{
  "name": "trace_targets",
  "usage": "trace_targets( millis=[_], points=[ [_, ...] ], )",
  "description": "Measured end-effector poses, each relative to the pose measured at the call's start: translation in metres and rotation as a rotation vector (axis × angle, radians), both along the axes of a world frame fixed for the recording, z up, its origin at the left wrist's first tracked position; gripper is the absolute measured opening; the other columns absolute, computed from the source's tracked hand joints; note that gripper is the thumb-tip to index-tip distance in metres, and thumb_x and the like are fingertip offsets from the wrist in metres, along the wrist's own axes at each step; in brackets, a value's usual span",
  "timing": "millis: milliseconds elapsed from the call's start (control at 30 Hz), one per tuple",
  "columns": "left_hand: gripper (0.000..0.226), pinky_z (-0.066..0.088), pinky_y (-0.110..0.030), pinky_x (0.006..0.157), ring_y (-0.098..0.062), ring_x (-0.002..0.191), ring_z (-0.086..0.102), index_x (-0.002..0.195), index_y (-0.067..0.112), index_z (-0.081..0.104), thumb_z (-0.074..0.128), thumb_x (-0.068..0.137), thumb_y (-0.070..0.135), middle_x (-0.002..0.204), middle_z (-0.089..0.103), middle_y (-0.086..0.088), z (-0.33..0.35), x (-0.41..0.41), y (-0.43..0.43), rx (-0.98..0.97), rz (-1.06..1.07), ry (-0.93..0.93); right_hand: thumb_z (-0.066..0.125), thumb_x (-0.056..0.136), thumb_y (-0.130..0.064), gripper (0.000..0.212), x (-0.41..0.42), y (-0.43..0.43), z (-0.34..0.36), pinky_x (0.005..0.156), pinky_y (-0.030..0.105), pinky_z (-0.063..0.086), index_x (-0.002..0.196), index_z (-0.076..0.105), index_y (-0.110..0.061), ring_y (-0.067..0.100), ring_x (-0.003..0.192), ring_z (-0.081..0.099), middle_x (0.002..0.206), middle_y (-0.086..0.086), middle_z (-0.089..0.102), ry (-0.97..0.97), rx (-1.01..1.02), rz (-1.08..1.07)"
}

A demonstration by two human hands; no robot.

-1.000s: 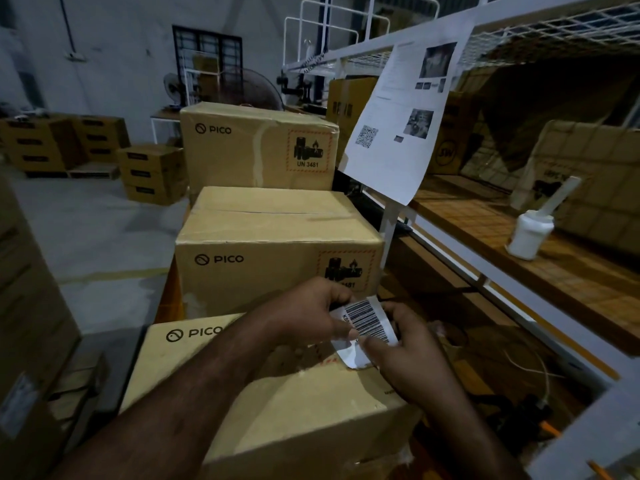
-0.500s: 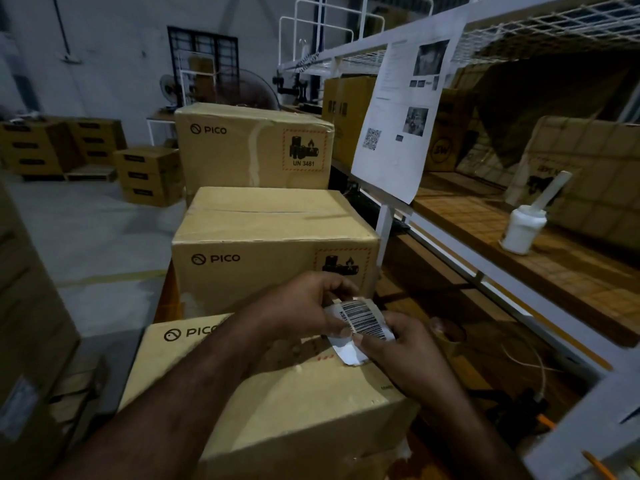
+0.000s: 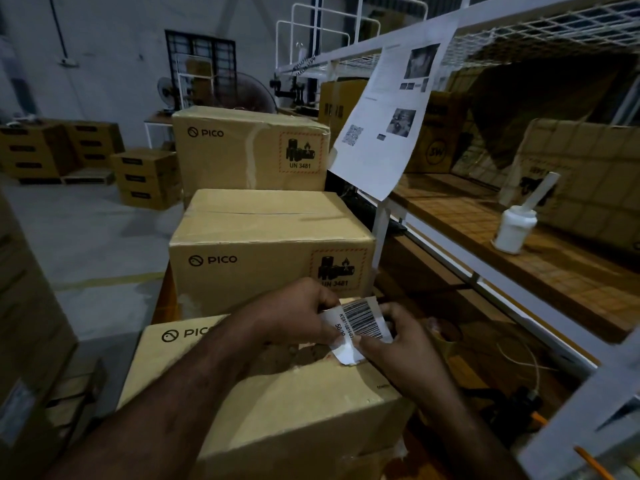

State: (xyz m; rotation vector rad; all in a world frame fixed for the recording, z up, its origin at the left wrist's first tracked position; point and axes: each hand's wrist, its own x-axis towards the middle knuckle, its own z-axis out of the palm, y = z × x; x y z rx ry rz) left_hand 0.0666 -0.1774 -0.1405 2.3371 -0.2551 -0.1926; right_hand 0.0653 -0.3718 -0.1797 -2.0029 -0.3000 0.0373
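Note:
A white barcode label [image 3: 360, 322] is held above the nearest PICO cardboard box [image 3: 304, 407]. My left hand [image 3: 294, 315] pinches the label's left edge with curled fingers. My right hand [image 3: 403, 341] pinches its lower right side, thumb on the front. A blank white flap [image 3: 346, 353], apparently backing paper, hangs curled below the label. Behind stand a second PICO box [image 3: 270, 251] and a third one [image 3: 249, 150], each with a red hazard sticker.
A metal shelf rack [image 3: 485, 271] runs along the right with a white bottle [image 3: 514, 228] on its wooden board. A printed sheet [image 3: 388, 123] hangs from the upper shelf. More boxes [image 3: 55, 150] stand on the floor at far left; a carton side [image 3: 24, 341] is close left.
The label has tilted flatter, its barcode now turned more toward me, and the hands sit slightly lower over the nearest box. Both hands keep their pinch.

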Motion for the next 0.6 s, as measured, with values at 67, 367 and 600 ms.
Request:
trace_targets(
  millis=[67,367,600],
  points=[
    [0.017,0.061,-0.037,0.075,-0.009,0.08,0.072,0.08,0.031,0.07,0.081,0.076,0.018,0.087,0.075,0.007,-0.0001,0.0,0.0001,-0.004,-0.018,-0.013,0.068,0.085,-0.014,0.031,0.0005,-0.0002,0.0002,0.07,0.021,0.054,0.107,0.058,-0.033,0.004,0.092,0.065,0.101,-0.013,0.067,0.01,0.003,-0.006],
    [0.014,0.062,-0.032,0.072,-0.006,0.082,0.07,0.078,0.026,0.073,0.08,0.075,0.015,0.093,0.071,0.007,0.0023,-0.0011,0.0001,-0.033,-0.031,-0.041,0.066,0.085,-0.014,0.026,0.0038,-0.0005,-0.006,0.077,0.025,0.056,0.107,0.066,-0.028,0.005,0.097,0.066,0.104,-0.01,0.07,0.044,-0.009,0.027],
    [0.024,0.062,-0.037,0.079,-0.008,0.087,0.07,0.092,0.024,0.072,0.084,0.072,0.024,0.101,0.069,0.007,0.0015,0.0013,0.0064,-0.026,-0.012,-0.018,0.068,0.083,-0.013,0.027,-0.0008,0.0004,-0.0059,0.078,0.026,0.058,0.093,0.06,-0.038,0.008,0.102,0.064,0.108,-0.007,0.067,-0.056,-0.01,0.033]
  ],
)
